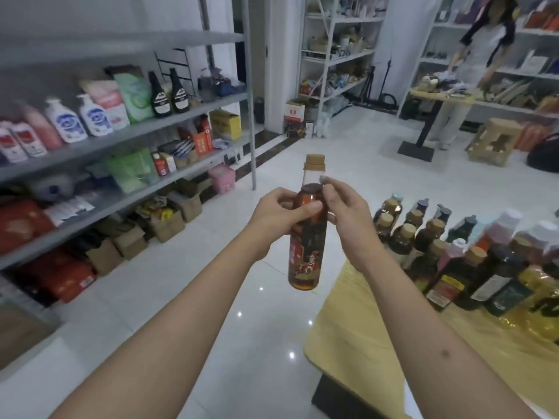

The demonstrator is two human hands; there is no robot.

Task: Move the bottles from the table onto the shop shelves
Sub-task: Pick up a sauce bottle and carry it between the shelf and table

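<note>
Carrying the amber bottle (pixel 308 237) mid-frame, gripped by my left hand (pixel 279 217) and right hand (pixel 344 217); next, I reckon, the shelves (pixel 127 128) upper left.

White tiled floor (pixel 266 313), glossy with light spots. Cardboard boxes (pixel 169 219) on it, left. Second person (pixel 481 55) at far bench (pixel 438 96).

One amber bottle (pixel 307 237) with a cork is held up at the centre by two hands, left (pixel 276 217) and right (pixel 344 216), roughly twenty bottles (pixel 453 252) crowd the table (pixel 363 343) at four o'clock, and two dark bottles (pixel 168 93) and two white pump bottles (pixel 77 119) stand on the shelves (pixel 127 131) at ten o'clock.
</note>
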